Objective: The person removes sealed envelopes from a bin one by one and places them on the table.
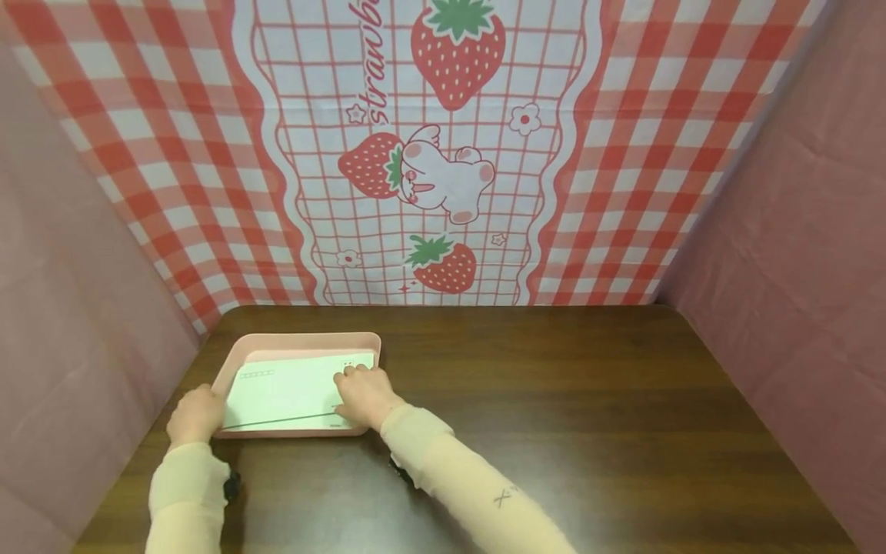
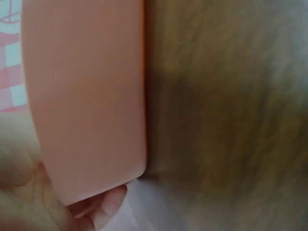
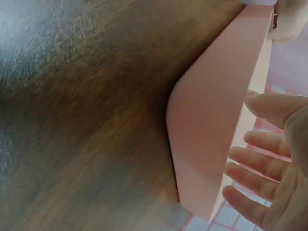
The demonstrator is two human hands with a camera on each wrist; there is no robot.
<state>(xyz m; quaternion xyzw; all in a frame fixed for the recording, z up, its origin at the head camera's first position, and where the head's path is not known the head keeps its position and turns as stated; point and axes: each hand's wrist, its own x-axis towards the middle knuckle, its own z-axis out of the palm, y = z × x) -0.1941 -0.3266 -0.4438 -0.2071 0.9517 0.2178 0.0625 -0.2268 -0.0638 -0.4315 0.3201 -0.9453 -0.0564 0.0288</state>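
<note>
Hanging beyond the fingers of the left hand and right hand is a strawberry-print gingham cloth. Beneath them spreads a dark wood-grain bench. On it, between the hands, sits a shallow pink tray, its left end wall gripped by the left fingers. Inside lie overlapping white envelopes, just right of the left fingers and running beneath the right fingers, which are spread apart at the tray's right end; whether these touch the envelopes, I cannot tell. On the uppermost, printed postcode boxes sit beyond and right of the left fingers, stamp squares just beyond the right.
</note>
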